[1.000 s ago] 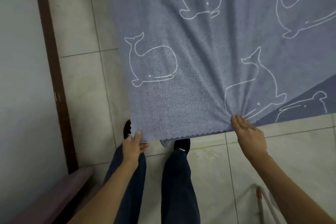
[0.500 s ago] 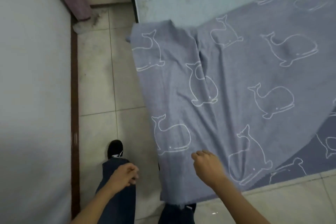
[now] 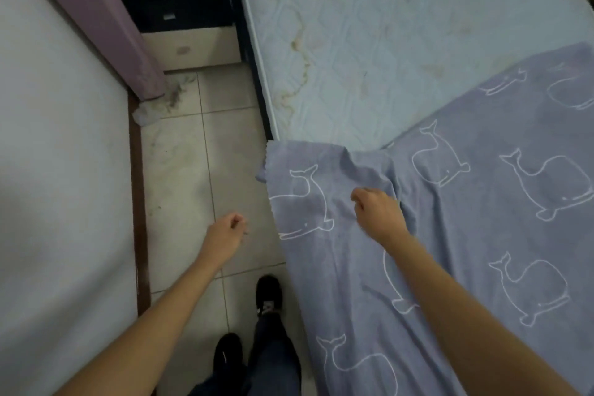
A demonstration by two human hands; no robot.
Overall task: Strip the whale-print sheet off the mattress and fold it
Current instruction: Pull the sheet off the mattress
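Black shoes (image 3: 268,291) stand on a pale tiled floor (image 3: 189,177) in a narrow gap between a white wall (image 3: 58,170) on the left and the bed on the right. The whale-print sheet (image 3: 482,235) hangs over the near edge and covers the near part of the mattress (image 3: 385,26), whose stained far part lies bare, with a purple curtain (image 3: 96,10) in the far corner. The left hand (image 3: 225,231) hangs over the tiles, fingers loosely curled and holding nothing; the right hand (image 3: 379,215) is curled over a ridge in the sheet near its folded-back corner, but I cannot tell whether it pinches the cloth.
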